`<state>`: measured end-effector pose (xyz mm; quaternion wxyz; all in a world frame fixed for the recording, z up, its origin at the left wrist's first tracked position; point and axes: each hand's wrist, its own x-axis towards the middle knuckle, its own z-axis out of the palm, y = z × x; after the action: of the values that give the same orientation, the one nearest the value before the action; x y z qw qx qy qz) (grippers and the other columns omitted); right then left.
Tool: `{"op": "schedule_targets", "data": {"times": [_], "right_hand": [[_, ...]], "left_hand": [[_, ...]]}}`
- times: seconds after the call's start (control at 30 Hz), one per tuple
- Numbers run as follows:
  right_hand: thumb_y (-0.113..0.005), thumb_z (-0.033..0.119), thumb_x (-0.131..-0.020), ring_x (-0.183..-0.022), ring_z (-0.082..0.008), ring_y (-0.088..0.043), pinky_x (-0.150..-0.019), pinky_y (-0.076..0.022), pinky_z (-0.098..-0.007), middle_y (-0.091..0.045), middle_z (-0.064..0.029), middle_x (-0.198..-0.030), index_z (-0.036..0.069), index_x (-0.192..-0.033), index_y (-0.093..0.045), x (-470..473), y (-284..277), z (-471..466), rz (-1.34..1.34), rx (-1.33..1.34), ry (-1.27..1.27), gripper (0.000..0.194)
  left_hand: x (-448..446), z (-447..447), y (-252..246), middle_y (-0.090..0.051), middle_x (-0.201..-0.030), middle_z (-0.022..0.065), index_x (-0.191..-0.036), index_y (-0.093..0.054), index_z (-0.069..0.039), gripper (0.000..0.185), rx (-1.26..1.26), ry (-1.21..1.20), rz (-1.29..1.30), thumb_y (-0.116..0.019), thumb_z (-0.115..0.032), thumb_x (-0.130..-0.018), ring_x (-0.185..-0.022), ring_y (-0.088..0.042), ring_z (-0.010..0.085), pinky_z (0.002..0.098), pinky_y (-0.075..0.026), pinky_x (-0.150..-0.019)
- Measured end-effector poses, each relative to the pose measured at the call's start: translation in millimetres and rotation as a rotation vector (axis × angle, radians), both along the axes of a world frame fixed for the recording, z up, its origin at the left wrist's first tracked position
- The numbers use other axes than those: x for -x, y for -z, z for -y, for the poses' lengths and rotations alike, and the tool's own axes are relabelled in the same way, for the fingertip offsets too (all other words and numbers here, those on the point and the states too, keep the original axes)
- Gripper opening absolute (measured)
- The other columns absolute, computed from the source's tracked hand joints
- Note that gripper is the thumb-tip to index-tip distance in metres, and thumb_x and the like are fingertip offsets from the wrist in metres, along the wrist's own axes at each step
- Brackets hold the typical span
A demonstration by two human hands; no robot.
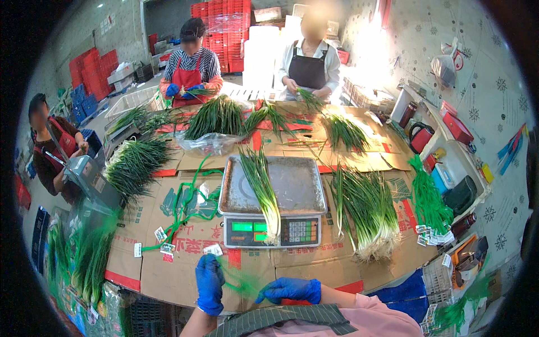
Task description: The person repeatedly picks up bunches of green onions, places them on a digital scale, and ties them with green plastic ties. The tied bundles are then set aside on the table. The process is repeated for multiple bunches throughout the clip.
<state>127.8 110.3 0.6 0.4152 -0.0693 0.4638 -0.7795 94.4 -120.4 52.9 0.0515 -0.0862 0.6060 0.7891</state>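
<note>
Both my hands wear blue gloves at the near edge of the cardboard-covered table point(311, 269). My left hand point(210, 281) is closed on a green mesh net point(242, 280) near its white tag point(213, 250). My right hand point(290, 290) pinches the other end of the net, which is blurred between the hands. Before me stands a digital scale point(294, 185) with its display lit, and a bunch of green onions point(263, 193) lies on its pan, roots over the keypad panel. To the right lies a larger pile of green onions point(370, 210). Several tagged green nets point(185, 210) lie left of the scale.
More green onions point(137, 164) and a grey machine point(90, 181) are at the left. Tagged green nets point(429, 198) hang by a white shelf point(442, 139) at right. Two people in aprons point(185, 78) point(309, 69) stand across the table; another person point(54, 151) is at far left.
</note>
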Motion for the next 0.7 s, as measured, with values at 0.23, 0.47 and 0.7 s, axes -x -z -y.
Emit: {"op": "schedule_targets", "data": {"times": [0.23,0.47,0.7], "right_hand": [[-0.051,0.021,-0.089,-0.06,-0.0111,-0.051,-0.058,-0.0424,-0.0291,-0.059,-0.0065,-0.069,0.002,-0.1,-0.061,-8.2,-29.0,-2.0,0.1,0.161,0.117,0.024],[-0.044,0.028,-0.092,-0.085,-0.0205,-0.059,-0.081,-0.0461,-0.0323,-0.062,-0.0116,-0.093,0.004,-0.096,-0.061,-0.3,-24.8,-1.4,0.184,0.903,0.547,0.03],[-0.046,0.023,-0.091,-0.095,-0.0217,-0.057,-0.088,-0.043,-0.0373,-0.059,-0.0125,-0.103,0.004,-0.097,-0.06,0.0,-13.5,3.0,-0.146,0.044,0.314,0.023]], "left_hand": [[-2.9,2.9,6.2,-0.053,-0.075,0.0065,-0.093,-0.053,-0.007,0.025,-0.428,0.199,0.21,-0.038,-0.027,-0.093,-0.065,-0.05,0.0155,0.0289,-0.043,-0.06],[-3.8,14.2,12.5,-0.051,-0.064,-0.0003,-0.087,-0.06,-0.005,0.014,0.099,0.812,0.275,-0.055,-0.018,-0.084,-0.054,-0.044,0.0091,0.0229,-0.037,-0.051],[-8.9,-0.8,21.2,-0.057,-0.075,0.0032,-0.08,-0.058,-0.001,0.019,0.434,0.252,-0.262,-0.05,-0.016,-0.089,-0.068,-0.049,0.0077,0.0246,-0.041,-0.061]]}}
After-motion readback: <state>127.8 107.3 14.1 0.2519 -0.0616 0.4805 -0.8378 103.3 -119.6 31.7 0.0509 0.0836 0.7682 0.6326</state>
